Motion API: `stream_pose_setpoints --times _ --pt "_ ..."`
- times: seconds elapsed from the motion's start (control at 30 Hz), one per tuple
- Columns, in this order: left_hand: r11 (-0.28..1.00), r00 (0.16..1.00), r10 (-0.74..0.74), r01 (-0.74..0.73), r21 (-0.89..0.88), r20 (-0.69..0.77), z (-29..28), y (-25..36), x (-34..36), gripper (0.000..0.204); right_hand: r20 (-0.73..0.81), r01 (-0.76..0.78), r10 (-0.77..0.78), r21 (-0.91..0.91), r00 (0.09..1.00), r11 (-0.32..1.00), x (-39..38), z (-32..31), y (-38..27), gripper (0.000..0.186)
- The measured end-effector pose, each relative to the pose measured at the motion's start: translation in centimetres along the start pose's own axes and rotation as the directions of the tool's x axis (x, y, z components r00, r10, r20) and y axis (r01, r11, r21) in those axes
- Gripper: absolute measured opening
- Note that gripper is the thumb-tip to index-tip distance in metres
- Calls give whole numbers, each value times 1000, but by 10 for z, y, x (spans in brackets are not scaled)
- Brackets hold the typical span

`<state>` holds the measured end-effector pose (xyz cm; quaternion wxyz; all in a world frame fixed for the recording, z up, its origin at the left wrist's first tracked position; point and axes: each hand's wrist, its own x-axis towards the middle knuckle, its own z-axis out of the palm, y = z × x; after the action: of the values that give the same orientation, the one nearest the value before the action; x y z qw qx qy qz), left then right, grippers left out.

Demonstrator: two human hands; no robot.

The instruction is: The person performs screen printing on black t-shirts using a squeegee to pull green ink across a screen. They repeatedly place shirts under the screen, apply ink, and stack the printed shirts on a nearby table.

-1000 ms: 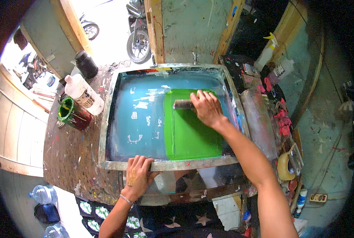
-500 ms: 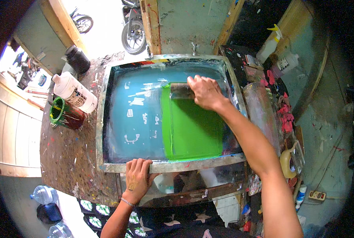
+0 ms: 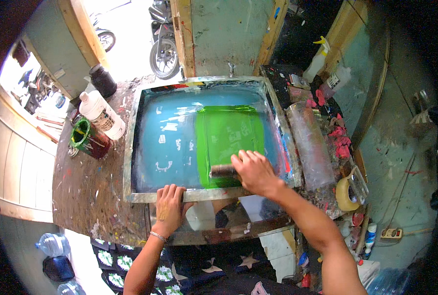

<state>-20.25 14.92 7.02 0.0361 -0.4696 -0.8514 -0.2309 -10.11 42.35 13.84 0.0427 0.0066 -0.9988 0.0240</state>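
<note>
A screen printing frame [image 3: 129, 164] with blue mesh [image 3: 172, 152] lies flat on the stained table. Green ink [image 3: 228, 128] covers a block of the mesh right of the middle, and pale stencil shapes show through it and to its left. My right hand [image 3: 255, 173] grips a squeegee [image 3: 222, 171], pressed to the mesh close to the near side of the green block; the hand hides its right part. My left hand [image 3: 169, 209] holds the frame's near rail, fingers over the top and thumb out to the right.
Left of the frame stand a white bottle [image 3: 102, 117], an ink-stained pot [image 3: 88, 139] and a dark jar [image 3: 103, 81]. To the right lie a clear roll-like sheet [image 3: 311, 147], pink rags [image 3: 340, 142] and a tape roll [image 3: 347, 194]. A spray bottle [image 3: 317, 61] stands at the far right.
My right hand has drawn the squeegee from the far side of the green block toward me, leaving stencil shapes showing in the ink. My left hand stays on the near rail.
</note>
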Motion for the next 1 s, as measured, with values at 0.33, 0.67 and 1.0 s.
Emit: stream_pose_setpoints --times 0.33,0.67,1.0 --pt "999 998 -48 49 -18 47 -2 4 0 43 69 -42 37 64 997 997 16 -6 17 27" --pt "999 998 -50 51 -7 26 2 2 -2 43 -237 -13 3 -41 972 999 5 28 14 8" --pt "998 997 -57 58 -9 58 0 0 -2 43 -43 -46 44 -36 998 998 146 12 113 23"
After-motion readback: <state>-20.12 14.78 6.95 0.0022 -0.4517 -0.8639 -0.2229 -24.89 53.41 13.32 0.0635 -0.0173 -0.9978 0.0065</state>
